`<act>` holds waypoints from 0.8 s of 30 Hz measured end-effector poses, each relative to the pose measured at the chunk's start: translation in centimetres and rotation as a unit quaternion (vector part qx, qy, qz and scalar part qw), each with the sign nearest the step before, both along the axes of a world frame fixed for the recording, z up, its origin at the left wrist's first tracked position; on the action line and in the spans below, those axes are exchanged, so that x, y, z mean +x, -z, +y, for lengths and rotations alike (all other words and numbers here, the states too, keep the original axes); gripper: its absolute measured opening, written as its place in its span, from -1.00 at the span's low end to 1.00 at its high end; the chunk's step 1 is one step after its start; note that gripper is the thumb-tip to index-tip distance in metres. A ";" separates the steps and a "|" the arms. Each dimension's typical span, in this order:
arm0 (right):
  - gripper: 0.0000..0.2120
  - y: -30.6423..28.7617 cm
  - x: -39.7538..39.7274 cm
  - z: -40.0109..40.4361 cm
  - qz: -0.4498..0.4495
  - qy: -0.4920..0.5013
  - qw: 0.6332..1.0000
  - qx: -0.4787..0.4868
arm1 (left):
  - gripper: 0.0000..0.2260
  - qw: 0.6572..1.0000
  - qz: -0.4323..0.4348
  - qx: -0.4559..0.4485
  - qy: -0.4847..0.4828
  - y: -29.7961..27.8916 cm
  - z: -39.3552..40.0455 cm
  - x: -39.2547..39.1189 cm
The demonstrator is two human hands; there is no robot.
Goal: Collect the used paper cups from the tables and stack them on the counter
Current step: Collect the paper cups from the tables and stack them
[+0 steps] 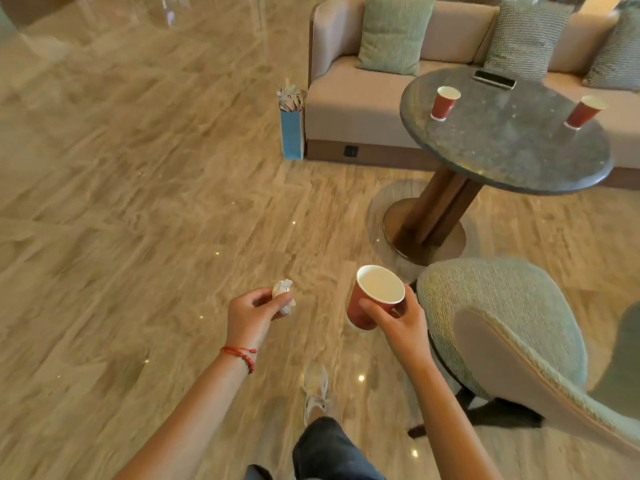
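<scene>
My right hand (398, 320) grips a red paper cup (360, 310) with a white inside, held upright over the floor at centre. My left hand (252, 311) pinches a crumpled white tissue (283, 295) a little to the left of the cup. Two more red paper cups stand on the round dark stone table (512, 157) at the upper right: one cup (444, 102) near its left side, another cup (585, 112) towards its right side. No counter is in view.
A phone (493, 79) lies at the table's far edge. A beige sofa (346, 98) with cushions stands behind the table, a blue paper bag (292, 133) at its left end. A green upholstered chair (502, 323) is close on my right. Polished floor (121, 202) spreads to the left.
</scene>
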State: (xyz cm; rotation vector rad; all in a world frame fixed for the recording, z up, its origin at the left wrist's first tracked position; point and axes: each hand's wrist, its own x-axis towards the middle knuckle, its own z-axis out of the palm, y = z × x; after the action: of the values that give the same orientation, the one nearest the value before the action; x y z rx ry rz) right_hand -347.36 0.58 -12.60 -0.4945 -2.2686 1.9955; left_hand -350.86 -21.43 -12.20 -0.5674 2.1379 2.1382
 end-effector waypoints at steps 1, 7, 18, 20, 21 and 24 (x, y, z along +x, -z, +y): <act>-0.54 0.0 -2.5 0.4 0.005 -0.002 1.000 -0.001 | -0.94 1.000 0.000 0.001 -0.003 0.0 0.4 -2.3; -0.49 -0.7 -15.7 2.3 0.005 -0.011 1.000 -0.006 | -0.90 1.000 -0.001 -0.001 -0.014 -1.3 2.2 -14.3; -0.46 0.9 -34.4 2.4 -0.024 0.009 1.000 0.005 | -0.91 0.999 -0.018 -0.014 0.026 -0.2 2.9 -35.1; -0.48 1.0 -38.2 2.3 -0.025 0.022 0.999 0.014 | -0.90 0.999 -0.017 -0.015 0.040 -0.1 3.1 -39.5; -0.50 1.0 -40.1 2.1 -0.027 0.029 0.999 0.013 | -0.89 0.999 -0.019 -0.015 0.049 -0.2 3.2 -41.6; -0.52 0.6 -45.3 1.8 -0.029 0.053 0.998 0.008 | -0.84 0.997 -0.018 -0.016 0.079 -0.8 3.4 -47.8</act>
State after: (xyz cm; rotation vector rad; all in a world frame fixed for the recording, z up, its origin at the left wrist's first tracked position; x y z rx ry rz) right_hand -392.66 2.34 -13.16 -0.6640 -2.2390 1.9357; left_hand -398.71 -18.03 -11.38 -0.4188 2.1231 2.0002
